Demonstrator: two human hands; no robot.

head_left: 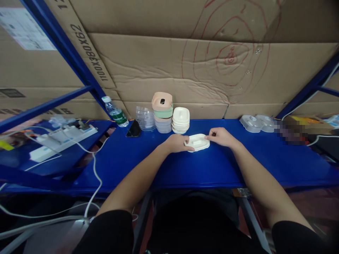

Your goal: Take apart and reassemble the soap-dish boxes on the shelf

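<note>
A white, rounded-rectangular plastic lid with a raised rim lies low over the blue tabletop. My left hand grips its left end, thumb along the near edge and fingers at the far side. At the opposite end, my right hand is closed, with thumb and curled fingers pinching the lid's corner. Just behind stands a stack of similar white lids. Beside that stack are piled containers, with a pink lid-like piece on top, a green one below and clear boxes underneath.
Clear round containers, a black phone and a water bottle stand at back left. A power strip with white cables lies farther left. Clear plastic packs sit at back right. Cardboard walls the rear.
</note>
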